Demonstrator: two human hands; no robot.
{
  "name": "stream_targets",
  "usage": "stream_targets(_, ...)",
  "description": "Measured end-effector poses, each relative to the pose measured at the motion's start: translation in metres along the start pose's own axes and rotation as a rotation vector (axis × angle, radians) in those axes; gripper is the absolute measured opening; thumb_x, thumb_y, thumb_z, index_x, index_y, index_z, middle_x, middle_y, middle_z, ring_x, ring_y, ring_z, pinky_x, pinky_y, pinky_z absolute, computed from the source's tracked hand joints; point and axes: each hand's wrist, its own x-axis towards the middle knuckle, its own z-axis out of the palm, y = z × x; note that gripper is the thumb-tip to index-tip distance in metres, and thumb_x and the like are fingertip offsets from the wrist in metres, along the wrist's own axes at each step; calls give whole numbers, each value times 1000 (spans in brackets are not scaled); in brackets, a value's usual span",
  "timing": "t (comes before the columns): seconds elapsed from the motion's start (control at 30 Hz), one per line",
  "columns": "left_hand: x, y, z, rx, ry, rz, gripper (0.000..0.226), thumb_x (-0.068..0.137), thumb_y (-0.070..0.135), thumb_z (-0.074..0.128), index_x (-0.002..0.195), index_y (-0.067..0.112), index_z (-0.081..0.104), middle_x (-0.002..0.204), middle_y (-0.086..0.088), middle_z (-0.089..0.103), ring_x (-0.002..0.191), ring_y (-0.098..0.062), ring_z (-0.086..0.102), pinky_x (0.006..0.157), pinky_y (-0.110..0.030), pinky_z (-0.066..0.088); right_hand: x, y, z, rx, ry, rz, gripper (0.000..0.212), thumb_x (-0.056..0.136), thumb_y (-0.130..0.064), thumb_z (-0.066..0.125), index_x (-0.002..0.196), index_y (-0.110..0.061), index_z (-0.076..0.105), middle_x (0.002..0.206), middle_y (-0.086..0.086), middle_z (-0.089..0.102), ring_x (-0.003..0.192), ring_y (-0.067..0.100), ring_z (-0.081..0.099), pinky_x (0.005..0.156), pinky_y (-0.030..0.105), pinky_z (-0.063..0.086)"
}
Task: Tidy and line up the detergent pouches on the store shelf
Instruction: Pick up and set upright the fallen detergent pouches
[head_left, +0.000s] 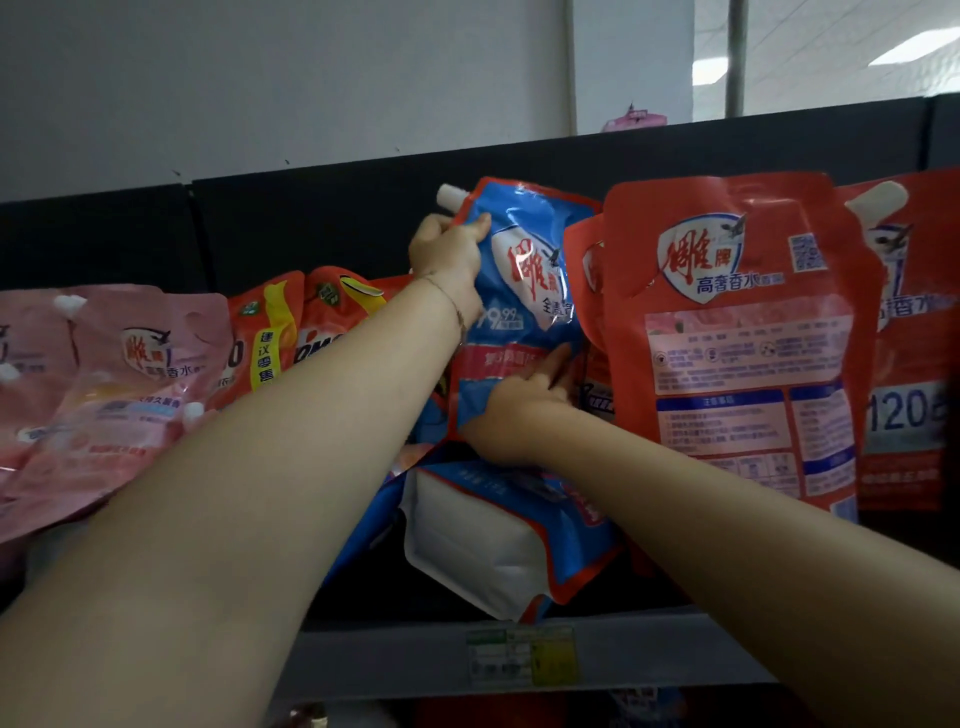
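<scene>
Gripping upright blue plastic detergent pouch (524, 291) at top with left hand (449, 254), touching its lower face with right hand (519, 410), just left of red plastic pouch (737, 332).

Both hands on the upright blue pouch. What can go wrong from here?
1. The tipped blue pouch lies at the shelf lip; an arm's nudge might knock it off.
2. The left hand grips the upright blue pouch only at its top corner, the right hand low; it may fold.
3. The red pouch stands close beside; it could topple.
</scene>
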Motion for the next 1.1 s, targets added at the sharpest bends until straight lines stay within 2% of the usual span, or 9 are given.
stream_targets(0.13, 1, 5, 6, -68, -61, 6, 25, 85, 9, 67, 72, 14, 46, 82, -8, 62, 75, -23, 62, 73, -38, 53, 17, -3, 2, 112, 108, 65, 124, 81, -52, 63, 141, 6, -28, 147, 23, -39, 142, 40, -20, 115, 55, 13)
stream_targets(0.2, 2, 0, -2, -65, -148, -2, 25, 85, 6, 66, 72, 14, 46, 80, -8, 62, 73, -22, 62, 73, -37, 53, 23, -3, 3, 82, 49, 56, 115, 81, -54, 60, 147, 6, -11, 151, 29, -27, 142, 45, -13, 116, 54, 12)
stream_targets(0.33, 7, -15, -30, 408, -198, 11, 15, 82, 14, 71, 83, 15, 56, 96, -8, 66, 94, -26, 65, 84, -39, 54, 19, 6, 1, 98, -83, -23, 82, 72, -56, 57, 137, -7, 44, 145, 28, 33, 131, 48, 32, 110, 50, 29)
stream_targets(0.5, 4, -10, -63, 750, -146, 47, 57, 74, 25, 79, 118, 6, 49, 110, -7, 59, 103, -22, 60, 86, -36, 52, -7, 14, -6, 87, 54, -202, 64, 78, -53, 58, 127, -13, 49, 135, 16, 46, 120, 37, 47, 98, 42, 45)
stream_targets(0.57, -5, -7, -69, 853, -109, 73, 43, 77, 24, 76, 107, 13, 48, 102, -5, 56, 100, -23, 60, 89, -39, 52, -22, 15, -7, 70, 51, -320, 47, 78, -53, 58, 105, -14, 58, 114, 10, 58, 103, 29, 56, 85, 34, 50)
stream_targets(0.67, -24, -7, -78, 1012, -265, 107, 20, 81, 23, 73, 85, 18, 55, 88, -1, 59, 85, -21, 64, 71, -31, 56, -42, 21, -5, 25, -37, -408, 39, 86, -53, 57, 94, -15, 55, 94, 3, 54, 95, 24, 56, 74, 29, 43)
stream_targets(0.77, -49, -16, -80, 1201, -576, 48, 12, 86, 24, 69, 91, 13, 64, 84, 0, 64, 69, -12, 62, 49, -17, 48, -57, 24, -1, -51, -127, -429, 49, 89, -60, 49, 103, -14, 55, 104, 6, 57, 99, 24, 56, 77, 30, 42)
stream_targets(0.9, -64, -34, -78, 1399, -732, 72, 22, 83, 32, 69, 96, 14, 72, 98, -2, 70, 90, -17, 64, 79, -31, 53, -65, 22, 10, -208, -166, -435, 51, 95, -50, 47, 125, -9, 49, 126, 11, 53, 109, 28, 53, 83, 33, 43)
stream_targets(1.1, -76, -32, -72, 1374, -705, 78, 22, 85, 34, 66, 97, 17, 74, 99, -1, 69, 92, -17, 61, 75, -28, 48, -61, 24, 15, -144, 14, -460, 33, 101, -26, 39, 121, -5, 55, 119, 14, 57, 105, 31, 57, 72, 33, 41)
